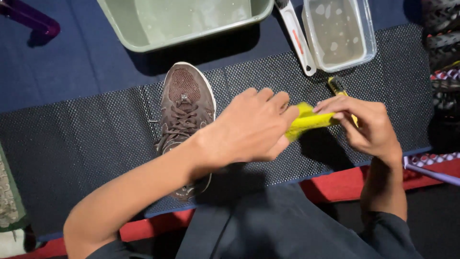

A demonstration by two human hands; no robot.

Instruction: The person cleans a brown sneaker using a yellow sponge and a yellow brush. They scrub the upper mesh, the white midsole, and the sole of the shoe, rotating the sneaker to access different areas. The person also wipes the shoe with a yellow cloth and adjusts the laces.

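Fingers of both hands pinch a yellow cloth [306, 122] over black mesh matting [86, 139] on blue cloth [72, 62].

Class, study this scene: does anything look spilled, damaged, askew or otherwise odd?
Nothing stands out. The brown shoe lies flat on the dark mesh mat, laces tied. The left hand and right hand both grip a yellow cloth. The green basin and clear tub sit upright, no spill visible.
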